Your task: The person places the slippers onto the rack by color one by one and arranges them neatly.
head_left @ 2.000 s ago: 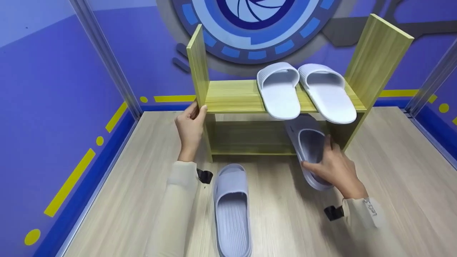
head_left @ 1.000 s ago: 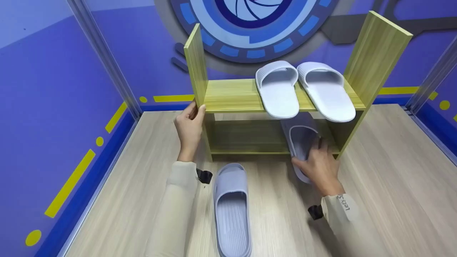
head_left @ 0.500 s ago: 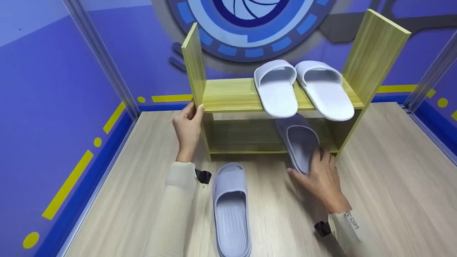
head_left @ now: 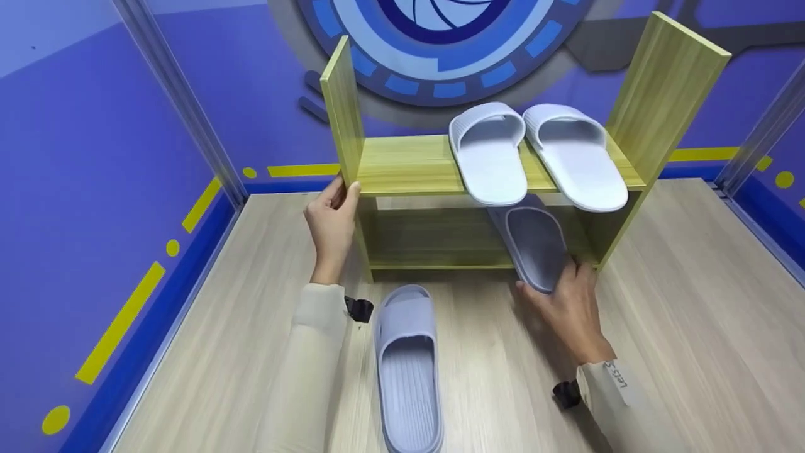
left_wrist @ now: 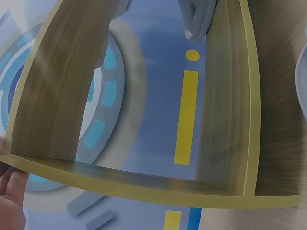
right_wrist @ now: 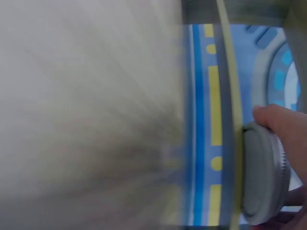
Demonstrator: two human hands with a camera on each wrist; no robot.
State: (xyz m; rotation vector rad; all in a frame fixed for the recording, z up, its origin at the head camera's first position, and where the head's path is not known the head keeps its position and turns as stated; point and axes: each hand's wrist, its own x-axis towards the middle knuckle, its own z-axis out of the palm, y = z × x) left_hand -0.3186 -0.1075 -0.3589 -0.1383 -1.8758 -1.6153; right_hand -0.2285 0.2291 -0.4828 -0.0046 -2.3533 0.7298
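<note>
Preferably grip gray slide slipper (head_left: 538,242) by heel edges, likely light and bendy; toe-in over lower shelf (head_left: 440,242) at right, pinched between fingers of right hand (head_left: 571,308), parted around heel. Note fingers of left hand (head_left: 331,223) pinching left side panel (head_left: 343,119).

Your left hand (head_left: 330,229) grips the rack's (head_left: 409,160) left edge—thumb in front, fingers folded round the outer side—with the left forearm (head_left: 305,377) rising nearly straight. Your right hand (head_left: 569,308), near the lower shelf's (head_left: 440,236) right front corner, pinches between thumb and fingers; the right forearm (head_left: 622,409) slants inward.
</note>
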